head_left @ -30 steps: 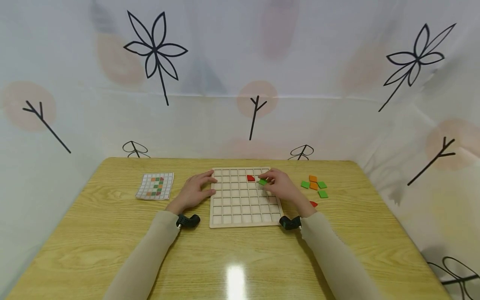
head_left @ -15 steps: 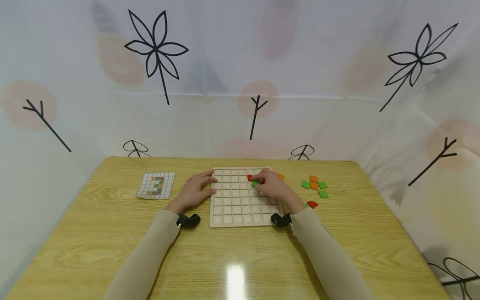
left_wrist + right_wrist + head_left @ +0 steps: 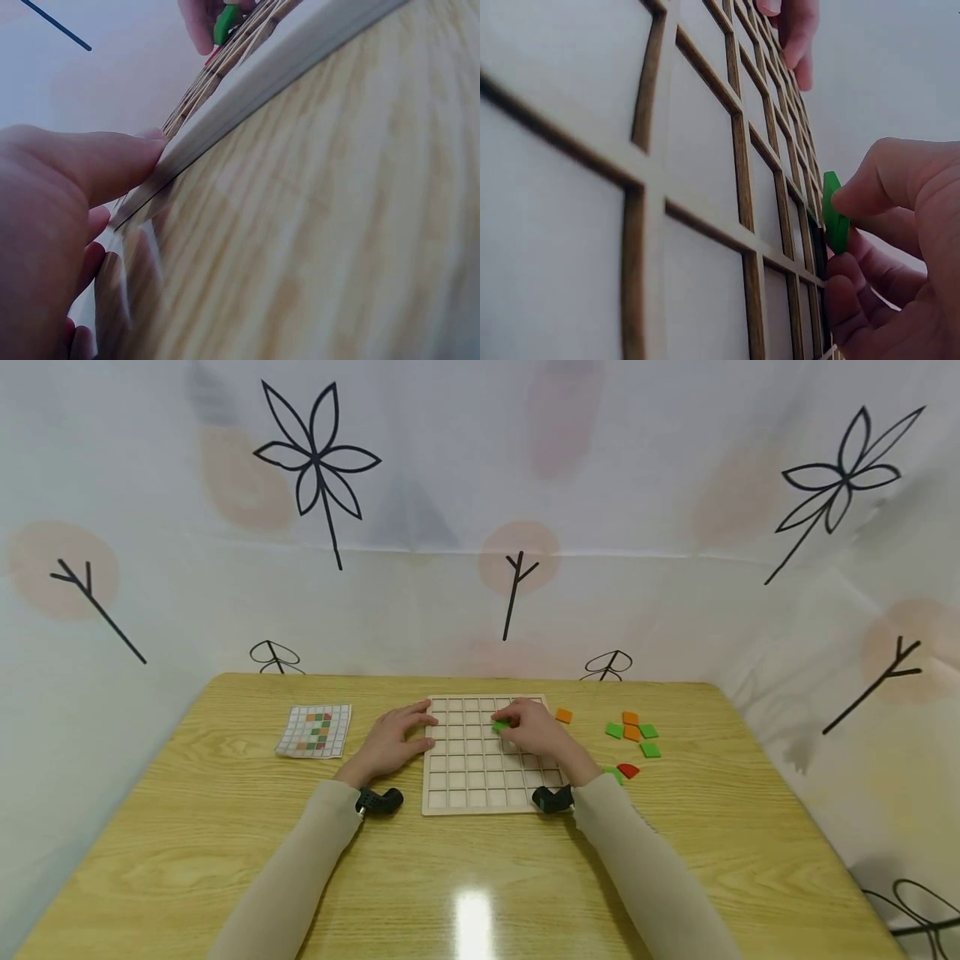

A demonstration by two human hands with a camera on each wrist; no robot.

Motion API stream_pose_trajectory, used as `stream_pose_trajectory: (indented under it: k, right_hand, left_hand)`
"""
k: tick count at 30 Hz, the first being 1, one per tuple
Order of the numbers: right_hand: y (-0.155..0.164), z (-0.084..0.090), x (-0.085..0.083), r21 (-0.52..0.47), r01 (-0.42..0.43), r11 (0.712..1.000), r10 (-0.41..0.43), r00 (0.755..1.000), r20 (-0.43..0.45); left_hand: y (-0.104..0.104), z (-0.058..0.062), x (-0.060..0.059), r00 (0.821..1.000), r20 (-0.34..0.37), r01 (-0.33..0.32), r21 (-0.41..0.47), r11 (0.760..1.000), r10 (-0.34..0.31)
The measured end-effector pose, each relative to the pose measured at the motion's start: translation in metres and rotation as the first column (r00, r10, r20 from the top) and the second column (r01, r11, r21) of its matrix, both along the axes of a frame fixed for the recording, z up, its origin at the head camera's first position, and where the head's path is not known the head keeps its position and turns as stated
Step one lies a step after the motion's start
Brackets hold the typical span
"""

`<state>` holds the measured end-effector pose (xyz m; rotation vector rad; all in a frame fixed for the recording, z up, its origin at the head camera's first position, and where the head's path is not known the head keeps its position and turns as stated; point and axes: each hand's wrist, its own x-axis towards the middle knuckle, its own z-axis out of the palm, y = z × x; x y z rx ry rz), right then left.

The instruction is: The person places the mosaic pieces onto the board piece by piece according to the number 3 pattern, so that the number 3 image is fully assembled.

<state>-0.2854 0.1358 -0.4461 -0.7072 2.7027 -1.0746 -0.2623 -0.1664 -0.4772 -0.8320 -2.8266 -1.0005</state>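
Observation:
A wooden grid board (image 3: 480,777) lies in the middle of the table. My right hand (image 3: 536,731) is over its upper part and pinches a green tile (image 3: 500,726) between thumb and fingers; the right wrist view shows the green tile (image 3: 834,212) held just above the cells. The red tile seen earlier is hidden under that hand. My left hand (image 3: 395,742) rests on the board's left edge, its thumb (image 3: 97,169) pressed against the frame (image 3: 247,97). The green tile (image 3: 224,24) shows far off in the left wrist view.
A pattern card (image 3: 314,732) lies left of the board. Right of it are loose tiles: an orange tile (image 3: 564,716), a cluster of green and orange tiles (image 3: 634,734), and a red tile (image 3: 628,770). Patterned cloth walls stand around the table.
My right hand has carried the green tile leftward across the board and now covers the red tile. An orange tile has come into view beside the board. The left hand has stayed put.

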Motion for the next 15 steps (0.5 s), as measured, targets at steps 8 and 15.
stream_pose_trajectory:
  k: [8, 15]
  right_hand:
    - [-0.008, -0.004, -0.002, -0.004, 0.037, 0.999, -0.037, 0.999, -0.037]
    - [-0.013, -0.005, -0.003, -0.021, 0.062, 0.998, -0.062, 0.997, -0.036]
  left_hand:
    - [0.001, 0.001, 0.001, 1.000, 0.003, 0.004, 0.001, 1.000, -0.004]
    - [0.000, -0.001, -0.001, 1.000, 0.006, -0.003, 0.000, 1.000, 0.003]
